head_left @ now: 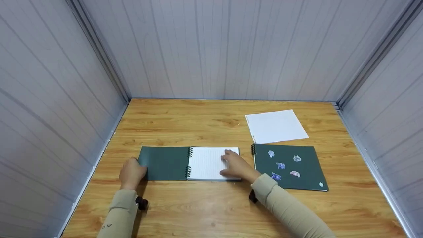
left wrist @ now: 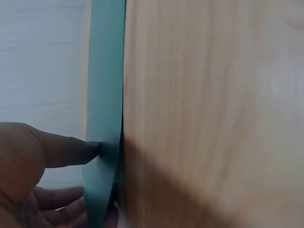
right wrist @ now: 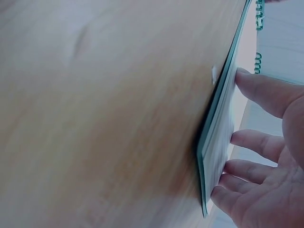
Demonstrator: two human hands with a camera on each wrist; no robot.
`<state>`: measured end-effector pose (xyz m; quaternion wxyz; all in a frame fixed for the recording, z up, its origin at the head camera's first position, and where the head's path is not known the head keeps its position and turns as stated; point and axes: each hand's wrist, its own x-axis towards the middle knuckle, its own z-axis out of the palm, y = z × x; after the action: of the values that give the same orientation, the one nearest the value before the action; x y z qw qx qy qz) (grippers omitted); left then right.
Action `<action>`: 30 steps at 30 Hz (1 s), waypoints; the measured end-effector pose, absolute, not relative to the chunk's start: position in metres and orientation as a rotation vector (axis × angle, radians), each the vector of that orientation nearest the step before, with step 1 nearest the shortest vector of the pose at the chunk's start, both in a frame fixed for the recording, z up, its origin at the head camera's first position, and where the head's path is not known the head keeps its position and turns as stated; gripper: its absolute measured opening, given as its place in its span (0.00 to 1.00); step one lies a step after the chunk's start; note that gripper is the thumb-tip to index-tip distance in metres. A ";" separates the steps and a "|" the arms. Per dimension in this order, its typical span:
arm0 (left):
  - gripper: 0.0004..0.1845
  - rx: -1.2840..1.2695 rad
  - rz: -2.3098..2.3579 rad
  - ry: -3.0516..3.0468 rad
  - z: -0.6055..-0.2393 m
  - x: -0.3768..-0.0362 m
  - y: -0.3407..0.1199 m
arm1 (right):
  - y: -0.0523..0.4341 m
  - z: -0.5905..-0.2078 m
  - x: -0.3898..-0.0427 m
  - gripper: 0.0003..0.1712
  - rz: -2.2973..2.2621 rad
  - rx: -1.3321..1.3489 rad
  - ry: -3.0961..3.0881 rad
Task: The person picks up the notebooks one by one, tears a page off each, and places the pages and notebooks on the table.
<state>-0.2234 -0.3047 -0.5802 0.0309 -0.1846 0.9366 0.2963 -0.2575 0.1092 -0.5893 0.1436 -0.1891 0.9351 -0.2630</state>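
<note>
An open spiral notebook lies on the table, its dark green cover (head_left: pixel 167 163) folded out to the left and its white lined pages (head_left: pixel 204 162) on the right. At the cover's outer edge, my left hand (head_left: pixel 132 173) pinches it; the left wrist view has the thumb (left wrist: pixel 71 151) on top and other fingers partly hidden behind. My right hand (head_left: pixel 238 166) rests over the right side of the pages with fingers spread and loosely bent. In the right wrist view its thumb and fingertips touch the page stack (right wrist: pixel 219 128) near the edge.
On the right lies a closed green spiral notebook (head_left: pixel 304 168) with several small stickers. Behind it is a loose white sheet (head_left: pixel 276 127) with punched holes along its left side. Pale panel walls (head_left: pixel 211 49) enclose the wooden table (head_left: pixel 185 124) at the back and both sides.
</note>
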 end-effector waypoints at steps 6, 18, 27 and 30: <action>0.08 -0.532 0.750 2.917 -0.577 -0.224 -0.299 | 0.110 -0.592 -0.257 0.39 -0.753 -0.575 2.697; 0.27 0.341 0.453 3.004 -0.575 -0.257 -0.224 | 0.112 -0.592 -0.256 0.39 -0.753 -0.602 2.753; 0.26 0.482 0.386 2.927 -0.583 -0.264 -0.201 | 0.120 -0.596 -0.262 0.45 -0.610 -0.482 2.797; 0.26 0.499 0.393 2.924 -0.583 -0.265 -0.199 | 0.123 -0.596 -0.262 0.46 -0.582 -0.480 2.787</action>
<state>-0.2648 -0.1991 -0.5835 0.0747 0.1662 0.9745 0.1310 -0.2621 0.1229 -0.5959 0.1270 -0.1650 0.9575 -0.1998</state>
